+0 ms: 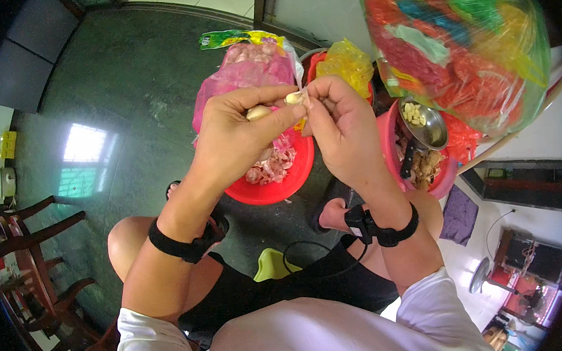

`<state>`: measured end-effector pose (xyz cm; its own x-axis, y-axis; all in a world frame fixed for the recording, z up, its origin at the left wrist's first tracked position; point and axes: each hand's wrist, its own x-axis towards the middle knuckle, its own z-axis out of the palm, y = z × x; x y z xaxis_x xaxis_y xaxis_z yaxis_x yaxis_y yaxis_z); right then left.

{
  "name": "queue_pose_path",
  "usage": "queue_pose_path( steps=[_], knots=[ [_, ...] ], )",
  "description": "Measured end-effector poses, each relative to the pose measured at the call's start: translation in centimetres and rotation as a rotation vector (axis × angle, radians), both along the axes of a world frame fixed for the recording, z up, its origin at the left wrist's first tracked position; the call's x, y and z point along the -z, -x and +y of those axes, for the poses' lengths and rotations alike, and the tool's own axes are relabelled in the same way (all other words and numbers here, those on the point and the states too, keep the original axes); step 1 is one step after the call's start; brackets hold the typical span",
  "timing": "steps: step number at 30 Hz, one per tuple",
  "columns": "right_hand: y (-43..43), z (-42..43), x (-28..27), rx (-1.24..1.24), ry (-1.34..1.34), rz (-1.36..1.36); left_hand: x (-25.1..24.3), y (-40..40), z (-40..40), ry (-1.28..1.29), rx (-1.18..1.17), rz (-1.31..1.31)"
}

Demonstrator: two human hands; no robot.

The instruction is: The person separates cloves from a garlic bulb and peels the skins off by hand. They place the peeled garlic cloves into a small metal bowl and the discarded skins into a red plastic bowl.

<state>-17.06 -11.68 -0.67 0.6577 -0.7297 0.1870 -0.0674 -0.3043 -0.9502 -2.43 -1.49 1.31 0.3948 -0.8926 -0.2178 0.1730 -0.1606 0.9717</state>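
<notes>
Between the thumb and index finger of my left hand (224, 140) is a peeled-looking garlic clove (293, 98). A second, larger piece of garlic (258, 112) is tucked in the same hand, behind the thumb. My right hand (352, 135) pinches a thin strip of garlic skin (304, 93) at the clove's right end. Below both hands stands a red plastic basin (304, 173) with papery garlic skins (273, 168) in it. To the right, a steel bowl (435, 136) holding several peeled cloves (413, 114) rests over a pink basin (447, 182), beside a black-handled knife (408, 158).
A pink mesh bag (210, 99) of garlic bulbs stands behind the red basin. A yellow plastic bag (349, 66) lies in a container. At upper right hangs a large clear bag (496, 74) of coloured plastic bags. Wooden chairs (34, 254) stand at left on the dark floor (120, 89).
</notes>
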Motion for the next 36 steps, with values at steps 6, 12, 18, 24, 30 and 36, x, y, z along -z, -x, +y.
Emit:
queue_pose_path(
  steps=[6, 12, 18, 24, 30, 36],
  knots=[
    [0.1, 0.0, -0.1, -0.148, -0.354, -0.112, 1.0, -0.9, 0.0, 0.054, 0.023, 0.253],
    [0.3, -0.5, -0.6, -0.246, -0.898, -0.504, 0.7, -1.0, -0.1, 0.152, 0.065, 0.607],
    [-0.4, 0.4, -1.3, -0.110, -0.413, -0.284, 1.4, -0.8, -0.2, 0.132, -0.007, 0.518],
    [-0.6, 0.9, -0.4, 0.034, -0.230, -0.159, 2.3, -1.1, -0.2, 0.107, 0.032, 0.478],
    [-0.3, -0.1, -0.5, -0.142, -0.710, -0.389, 1.6, -0.9, -0.2, 0.115, 0.036, 0.618],
    [-0.2, -0.7, -0.2, -0.167, -1.133, -0.621, 0.9, -1.0, -0.3, 0.085, -0.017, 0.728]
  ],
)
